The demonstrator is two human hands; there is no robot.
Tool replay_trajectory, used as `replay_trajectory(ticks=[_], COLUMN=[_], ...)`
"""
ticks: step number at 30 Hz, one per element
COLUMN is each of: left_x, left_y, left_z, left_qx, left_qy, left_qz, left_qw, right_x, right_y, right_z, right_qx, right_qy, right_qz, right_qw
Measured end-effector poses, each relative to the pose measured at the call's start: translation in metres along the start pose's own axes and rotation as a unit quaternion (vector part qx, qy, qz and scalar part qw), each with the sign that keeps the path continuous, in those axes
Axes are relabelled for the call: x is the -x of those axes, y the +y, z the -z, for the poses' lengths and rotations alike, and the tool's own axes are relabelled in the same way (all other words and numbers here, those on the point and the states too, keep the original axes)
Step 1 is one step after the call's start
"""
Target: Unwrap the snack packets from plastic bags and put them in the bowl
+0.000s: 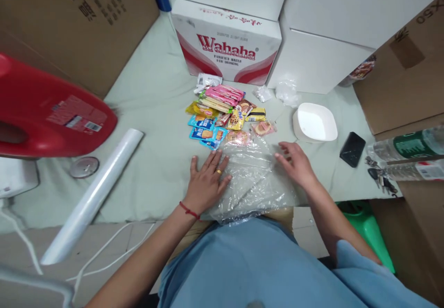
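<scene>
A clear plastic bag (pixel 251 183) lies spread at the table's front edge, partly against my blue shirt. My left hand (pixel 206 181) rests flat at the bag's left side, fingers spread and pointing at the snacks. Over the bag's right side is my right hand (pixel 294 162), its fingers apart and holding nothing. Just beyond the bag is a pile of wrapped snacks: blue packets (pixel 208 132), pink packets (pixel 225 94), a yellow packet (pixel 237 119) and a small pink-wrapped piece (pixel 263 127). One pinkish packet (pixel 239 137) touches the bag's far edge.
Behind the snacks stands a Wahaha water carton (pixel 227 44). A white bowl (pixel 314 123), black phone (pixel 353 149), keys (pixel 381 178) and plastic bottles (pixel 409 144) are to the right. On the left are a plastic film roll (pixel 100 183), a round metal lid (pixel 84 167) and a red jug (pixel 52 109).
</scene>
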State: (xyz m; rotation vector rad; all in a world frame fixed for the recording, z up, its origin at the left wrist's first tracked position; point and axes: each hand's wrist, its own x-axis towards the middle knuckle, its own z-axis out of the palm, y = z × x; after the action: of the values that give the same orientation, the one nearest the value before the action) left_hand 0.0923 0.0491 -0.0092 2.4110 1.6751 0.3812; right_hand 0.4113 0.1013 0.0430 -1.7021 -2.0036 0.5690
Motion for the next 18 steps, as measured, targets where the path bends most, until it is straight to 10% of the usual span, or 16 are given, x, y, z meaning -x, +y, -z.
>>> replay_trajectory(ticks=[5,11,18], left_x=[0.007,0.011,0.01], left_y=[-0.013,-0.022,-0.02], left_z=[0.006,0.008,0.005], left_qx=[-0.007,0.004,0.007], left_qy=[-0.002,-0.015,-0.01], left_qz=[0.016,0.024,0.027], left_qw=[1.0,1.0,1.0], right_x=[-0.027,-0.062,-0.191], right_y=[-0.01,-0.005,-0.053], right_z=[-0.041,-0.023,-0.028], right_qx=[0.111,0.142,0.151], right_qy=[-0.073,-0.082,-0.002], right_qz=[0.102,0.071,0.138], right_qw=[0.986,0.984,0.979])
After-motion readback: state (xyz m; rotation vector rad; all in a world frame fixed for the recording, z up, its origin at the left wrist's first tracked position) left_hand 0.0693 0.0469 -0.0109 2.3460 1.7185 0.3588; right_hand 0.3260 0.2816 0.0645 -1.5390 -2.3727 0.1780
